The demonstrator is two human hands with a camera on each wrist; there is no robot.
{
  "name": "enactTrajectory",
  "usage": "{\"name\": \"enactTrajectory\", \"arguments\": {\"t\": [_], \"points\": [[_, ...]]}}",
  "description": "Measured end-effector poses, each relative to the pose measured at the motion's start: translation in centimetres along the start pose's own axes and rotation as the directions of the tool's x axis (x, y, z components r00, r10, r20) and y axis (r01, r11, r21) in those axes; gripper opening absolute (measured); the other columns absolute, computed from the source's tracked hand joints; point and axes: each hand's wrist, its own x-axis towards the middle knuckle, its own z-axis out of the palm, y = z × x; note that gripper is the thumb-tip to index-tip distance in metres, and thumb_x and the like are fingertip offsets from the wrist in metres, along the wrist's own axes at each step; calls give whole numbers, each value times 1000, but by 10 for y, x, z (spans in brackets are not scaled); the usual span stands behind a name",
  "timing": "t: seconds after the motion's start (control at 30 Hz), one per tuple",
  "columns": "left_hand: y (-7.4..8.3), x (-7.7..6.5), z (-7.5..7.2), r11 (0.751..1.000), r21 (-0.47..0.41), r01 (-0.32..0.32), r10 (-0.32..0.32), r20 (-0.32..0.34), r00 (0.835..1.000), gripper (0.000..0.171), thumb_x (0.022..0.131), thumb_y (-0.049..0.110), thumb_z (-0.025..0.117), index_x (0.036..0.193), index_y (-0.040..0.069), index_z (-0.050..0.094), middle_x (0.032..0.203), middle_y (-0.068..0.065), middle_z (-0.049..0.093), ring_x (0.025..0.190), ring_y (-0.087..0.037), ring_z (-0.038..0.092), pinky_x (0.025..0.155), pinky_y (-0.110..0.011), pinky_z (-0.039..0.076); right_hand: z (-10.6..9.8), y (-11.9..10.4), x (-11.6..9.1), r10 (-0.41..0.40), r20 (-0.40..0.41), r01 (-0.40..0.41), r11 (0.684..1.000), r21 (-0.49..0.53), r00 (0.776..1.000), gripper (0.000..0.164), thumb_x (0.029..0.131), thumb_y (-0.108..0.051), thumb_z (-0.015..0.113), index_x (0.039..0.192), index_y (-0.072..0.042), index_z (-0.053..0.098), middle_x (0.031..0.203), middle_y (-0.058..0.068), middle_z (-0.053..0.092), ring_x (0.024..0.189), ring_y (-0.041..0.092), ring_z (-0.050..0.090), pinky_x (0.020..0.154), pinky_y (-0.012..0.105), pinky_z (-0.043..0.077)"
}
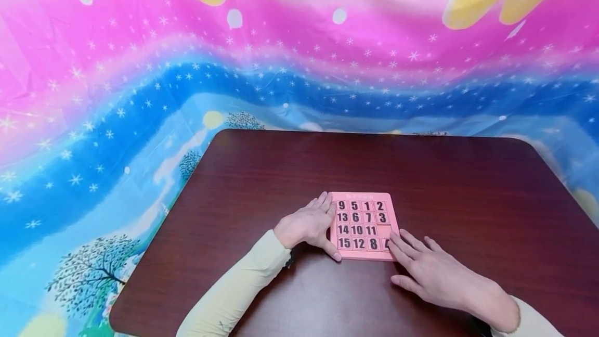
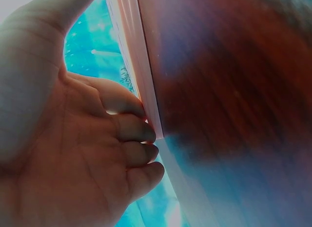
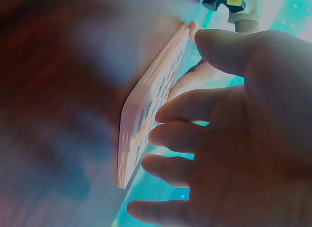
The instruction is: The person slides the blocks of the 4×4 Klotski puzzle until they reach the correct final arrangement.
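A pink number sliding puzzle lies flat on the table in the head view, its numbered tiles in rows. A gap shows at the right end of the third row, and the 3 tile sits just above it. My left hand rests along the puzzle's left edge, thumb spread to the lower left corner; its fingertips touch the side in the left wrist view. With fingers extended, my right hand reaches over the lower right edge, fingertips at the partly covered 4 tile. Its thumb stands apart from the board.
The dark brown wooden table has rounded corners. Behind and to the left hangs a colourful cloth with snowflakes and trees. A dark device with a yellow label sits on the left wrist in the right wrist view.
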Motion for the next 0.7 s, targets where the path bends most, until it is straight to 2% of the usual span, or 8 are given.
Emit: {"name": "enactTrajectory", "arguments": {"t": [0.3,0.7], "points": [[0,0,0,1000,-15,5,-5,1,1000,136,62,78,73,157,2,12,165,-18,4,155,-28,3,127,-35,11,6,-4,-5,-27,-7,27,1000,5,1000,67,93,-54,57,140,-7,55,148,11,51,140,36,43,106,66,38],[0,-1,1,1000,-21,2,-3,-10,1000,135,63,76,74,157,2,12,165,-18,5,155,-28,3,127,-35,11,6,9,13,-22,11,22,1000,0,1000,66,93,-50,59,142,-6,52,149,11,49,140,38,42,105,67,37]]}}
